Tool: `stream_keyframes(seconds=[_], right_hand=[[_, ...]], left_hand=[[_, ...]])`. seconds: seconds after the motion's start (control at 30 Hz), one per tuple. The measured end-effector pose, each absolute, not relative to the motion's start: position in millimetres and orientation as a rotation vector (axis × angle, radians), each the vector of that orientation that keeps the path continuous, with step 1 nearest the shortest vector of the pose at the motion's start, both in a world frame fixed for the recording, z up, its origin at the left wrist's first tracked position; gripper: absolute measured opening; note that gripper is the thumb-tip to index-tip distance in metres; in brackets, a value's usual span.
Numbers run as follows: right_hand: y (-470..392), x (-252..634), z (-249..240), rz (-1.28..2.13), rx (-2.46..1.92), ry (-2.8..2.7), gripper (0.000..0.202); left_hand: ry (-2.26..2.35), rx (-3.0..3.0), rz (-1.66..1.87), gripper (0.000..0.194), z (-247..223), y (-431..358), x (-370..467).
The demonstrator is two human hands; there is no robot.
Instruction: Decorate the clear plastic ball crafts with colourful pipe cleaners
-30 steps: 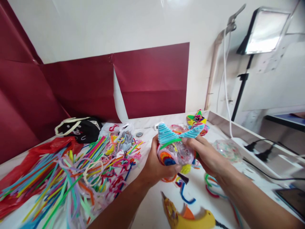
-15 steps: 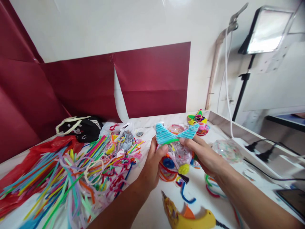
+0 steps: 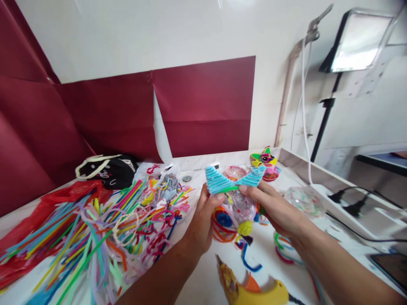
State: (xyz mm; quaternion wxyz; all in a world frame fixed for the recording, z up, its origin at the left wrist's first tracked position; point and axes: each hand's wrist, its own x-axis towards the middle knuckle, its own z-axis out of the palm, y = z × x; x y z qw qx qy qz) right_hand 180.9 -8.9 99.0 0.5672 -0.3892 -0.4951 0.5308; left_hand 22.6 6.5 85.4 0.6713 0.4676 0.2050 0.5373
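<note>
My left hand [image 3: 203, 220] and my right hand [image 3: 275, 205] are closed on a light blue pipe-cleaner piece [image 3: 219, 181], shaped like two pointed ears or wings joined by a green strip. Both thumbs press near the strip, and the other fingers are largely hidden. Directly below it is a clear, shiny rounded body [image 3: 240, 203] with a yellow coil [image 3: 244, 228], dark blue discs and orange loops. Whether the blue piece is fixed to that body, I cannot tell. A bent blue pipe cleaner [image 3: 249, 263] lies below. Nearer to me rests a yellow glue gun [image 3: 257, 295].
Loose colourful pipe cleaners [image 3: 95, 228] spread over the left side, partly on a red plastic bag [image 3: 92, 188]. Behind them is a black pouch [image 3: 111, 171]. A finished-looking colourful figure [image 3: 266, 161] and a clear plastic ball [image 3: 305, 201] stand right, near black plugs [image 3: 352, 207].
The blue piece has shifted and tilted very slightly between my hands. Both hands keep their hold, and everything else lies as before.
</note>
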Motion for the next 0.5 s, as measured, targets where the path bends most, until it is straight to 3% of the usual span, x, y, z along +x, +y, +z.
stream_keyframes(seconds=[0.23,0.5], right_hand=[[-9,185,103,1.3,-0.897,-1.187,0.043],[-6,196,99,1.155,-1.074,-1.235,0.036]], left_hand=[[0.445,0.994,1.197,0.039,83,12,19],[0.526,0.877,1.187,0.027,85,15,18]])
